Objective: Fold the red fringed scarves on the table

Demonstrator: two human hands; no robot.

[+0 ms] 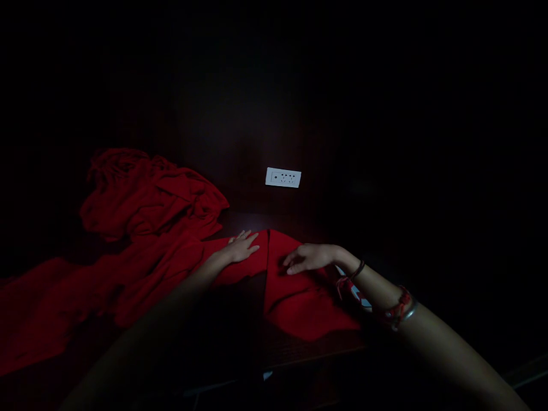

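Note:
A long red cloth, like a fringed scarf (158, 251), lies across a dark tabletop and is heaped up at the left. Its right end forms a folded flap (306, 311) with a straight edge running toward the back. My left hand (242, 247) rests flat on the cloth just left of that edge, fingers spread. Over the flap is my right hand (310, 257), its fingers loosely bent and apart, with nothing seen in them. Whether the right fingertips touch the cloth I cannot tell. Bracelets circle my right wrist and forearm.
A white socket panel (283, 177) is set in the dark upright surface behind the cloth. Under my right wrist lies a partly hidden white and red item (361, 297). The table's front edge (317, 358) shows faintly; deep shadow hides most surroundings.

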